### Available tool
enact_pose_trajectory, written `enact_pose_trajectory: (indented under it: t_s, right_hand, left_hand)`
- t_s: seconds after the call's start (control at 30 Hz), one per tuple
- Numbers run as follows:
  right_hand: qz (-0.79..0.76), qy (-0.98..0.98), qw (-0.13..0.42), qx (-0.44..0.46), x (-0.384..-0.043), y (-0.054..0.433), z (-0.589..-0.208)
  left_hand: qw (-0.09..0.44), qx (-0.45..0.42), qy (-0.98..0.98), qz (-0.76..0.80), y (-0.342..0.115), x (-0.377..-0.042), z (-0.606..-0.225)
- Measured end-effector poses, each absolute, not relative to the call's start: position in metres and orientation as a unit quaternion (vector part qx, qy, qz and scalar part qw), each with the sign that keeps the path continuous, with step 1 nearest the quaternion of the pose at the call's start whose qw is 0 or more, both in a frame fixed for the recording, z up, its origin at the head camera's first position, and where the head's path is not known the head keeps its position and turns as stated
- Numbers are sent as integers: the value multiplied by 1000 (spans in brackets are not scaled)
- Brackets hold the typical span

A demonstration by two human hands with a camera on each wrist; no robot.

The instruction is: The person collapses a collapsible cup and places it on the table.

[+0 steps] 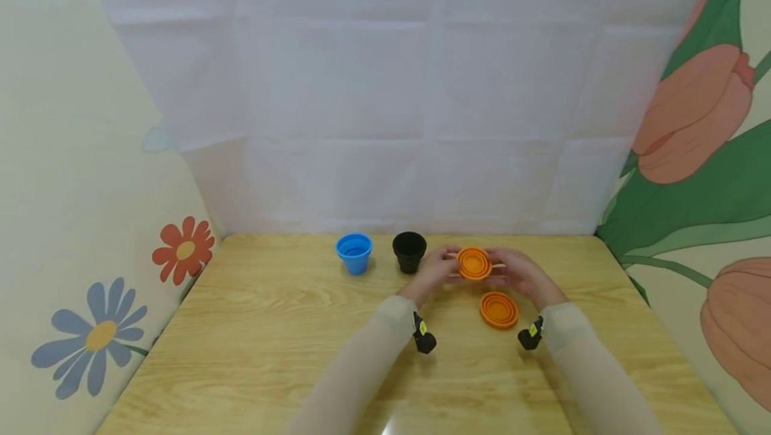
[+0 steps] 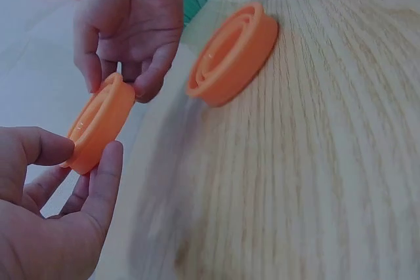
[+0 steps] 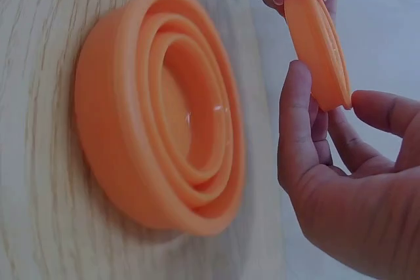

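Observation:
Both hands hold one orange collapsible cup (image 1: 474, 264), folded flat into a ringed disc and raised above the table. My left hand (image 1: 432, 271) pinches its left edge between thumb and fingers, while the right hand (image 1: 519, 272) grips the opposite edge. In the left wrist view the held cup (image 2: 104, 126) is tilted between the two sets of fingertips. A second orange collapsible cup (image 1: 498, 310), also folded flat, lies on the wood tabletop nearer the body, between the forearms. Its nested rings show large in the right wrist view (image 3: 190, 109).
Toward the back of the wood-grain table (image 1: 271, 341) a blue cup (image 1: 354, 253) and a black cup (image 1: 409, 251) stand upright and extended. The black one is just left of the left hand. A white cloth (image 1: 361, 100) hangs behind, with flower-patterned walls on both sides.

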State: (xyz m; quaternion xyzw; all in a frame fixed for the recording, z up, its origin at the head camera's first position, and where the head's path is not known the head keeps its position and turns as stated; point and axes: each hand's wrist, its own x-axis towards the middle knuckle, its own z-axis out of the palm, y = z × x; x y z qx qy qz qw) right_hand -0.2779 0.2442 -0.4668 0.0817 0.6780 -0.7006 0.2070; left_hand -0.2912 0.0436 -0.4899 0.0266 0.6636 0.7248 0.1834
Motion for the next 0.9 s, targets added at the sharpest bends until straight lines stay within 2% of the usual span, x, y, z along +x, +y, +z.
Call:
enact_pose_trajectory:
  t_s: [0.17,0.43,0.9]
  right_hand:
    - [-714,664,213,65,-276,250,-474]
    - [-704,672,207,102,-283,251,-485]
    - [-678,702,196,93,-284,256,-490]
  left_hand:
    - [190,19,671,717,47,-295,-500]
    - [212,10,696,686,50,-296,-503]
    - [224,10,729,647,49,-284,-500]
